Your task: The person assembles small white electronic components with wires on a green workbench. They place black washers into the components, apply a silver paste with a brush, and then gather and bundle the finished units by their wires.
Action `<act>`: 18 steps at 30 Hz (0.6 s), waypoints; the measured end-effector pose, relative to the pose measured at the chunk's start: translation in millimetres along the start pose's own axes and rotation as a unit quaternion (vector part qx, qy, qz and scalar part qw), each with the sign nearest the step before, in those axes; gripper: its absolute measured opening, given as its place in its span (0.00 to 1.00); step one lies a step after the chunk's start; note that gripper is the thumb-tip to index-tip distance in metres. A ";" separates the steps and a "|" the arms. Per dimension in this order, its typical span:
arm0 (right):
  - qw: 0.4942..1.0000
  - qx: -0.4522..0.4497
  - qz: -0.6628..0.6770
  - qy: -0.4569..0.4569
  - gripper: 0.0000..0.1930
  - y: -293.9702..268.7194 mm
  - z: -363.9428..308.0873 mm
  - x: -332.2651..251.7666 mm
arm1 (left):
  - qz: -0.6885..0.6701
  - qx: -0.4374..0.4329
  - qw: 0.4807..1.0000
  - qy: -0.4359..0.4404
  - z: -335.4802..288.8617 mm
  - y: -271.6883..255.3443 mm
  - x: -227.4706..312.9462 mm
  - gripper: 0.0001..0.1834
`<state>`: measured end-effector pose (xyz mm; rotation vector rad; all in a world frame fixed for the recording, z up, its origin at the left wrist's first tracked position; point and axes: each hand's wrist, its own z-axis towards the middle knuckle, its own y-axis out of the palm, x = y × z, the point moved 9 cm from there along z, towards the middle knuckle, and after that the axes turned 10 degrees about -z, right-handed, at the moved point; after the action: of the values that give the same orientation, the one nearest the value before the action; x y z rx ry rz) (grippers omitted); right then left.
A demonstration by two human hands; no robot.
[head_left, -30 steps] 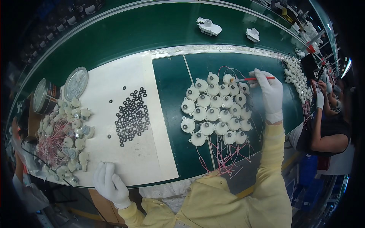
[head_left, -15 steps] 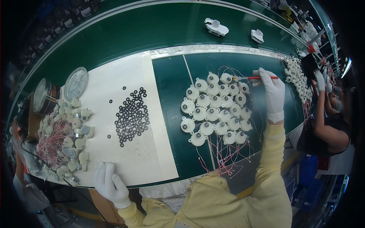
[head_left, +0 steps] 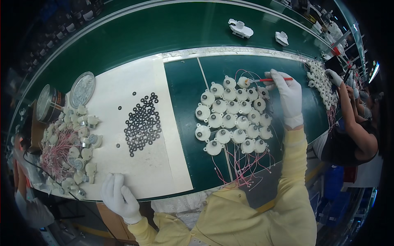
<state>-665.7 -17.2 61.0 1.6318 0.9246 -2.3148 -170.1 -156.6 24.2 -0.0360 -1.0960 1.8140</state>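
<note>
My right hand [head_left: 286, 96], in a white glove, is closed on a thin brush with a red handle [head_left: 281, 79]. The brush tip touches or hovers over the centre of a round white motor part [head_left: 243, 82] at the far right of a cluster. In this cluster several similar white parts [head_left: 232, 107] lie close together, most with a dark grey centre, and pink wires [head_left: 242, 168] trail toward me. My left hand [head_left: 120, 198], also white-gloved, rests by the table's front edge, fingers loosely bent and thumb apart, with nothing visible in it.
Small black rings [head_left: 143, 123] lie scattered on a white sheet [head_left: 104, 151]. At left are a heap of wired motors [head_left: 67, 151], a tub [head_left: 49, 104] and a round lid [head_left: 82, 90]. White housings [head_left: 241, 29] sit on the green conveyor [head_left: 172, 28]. A co-worker [head_left: 349, 131] works at right.
My right hand and the brush have moved slightly left, bringing the tip onto the motor part's middle. The housings on the conveyor have shifted right. The co-worker's gloved hand has moved toward the parts.
</note>
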 end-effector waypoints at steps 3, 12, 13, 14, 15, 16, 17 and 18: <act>1.000 -0.002 -0.009 0.002 0.14 -3.6 1.5 4.2 | 0.003 0.002 1.000 0.000 0.2 -0.4 0.1 0.15; 1.000 0.005 -0.010 0.020 0.14 -10.6 2.4 10.4 | 0.001 0.000 1.000 0.001 0.0 -0.4 -1.5 0.15; 1.000 0.005 -0.007 0.022 0.14 -11.4 2.7 11.5 | -0.001 0.000 1.000 0.000 -0.2 -0.5 -1.7 0.15; 1.000 0.005 -0.004 0.023 0.14 -12.3 3.2 12.2 | -0.002 0.001 1.000 0.000 -0.3 -0.7 -1.7 0.15; 1.000 0.006 -0.004 0.025 0.14 -13.4 3.4 13.0 | 0.001 0.001 1.000 0.000 -0.6 -0.4 -1.9 0.15; 1.000 0.006 -0.004 0.026 0.14 -14.7 3.5 13.7 | 0.003 0.000 1.000 0.000 -1.0 0.0 -2.2 0.15; 1.000 0.007 -0.003 0.027 0.15 -15.4 3.5 14.8 | 0.007 -0.001 1.000 0.001 -1.1 0.0 -2.2 0.15; 0.999 0.009 0.002 0.031 0.15 -15.8 3.7 16.4 | 0.006 -0.001 1.000 0.001 -1.1 -0.2 -2.0 0.15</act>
<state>-682.4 -3.3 53.3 1.7203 0.9136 -2.2887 -168.4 -157.4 22.9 -0.0458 -1.0988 1.8236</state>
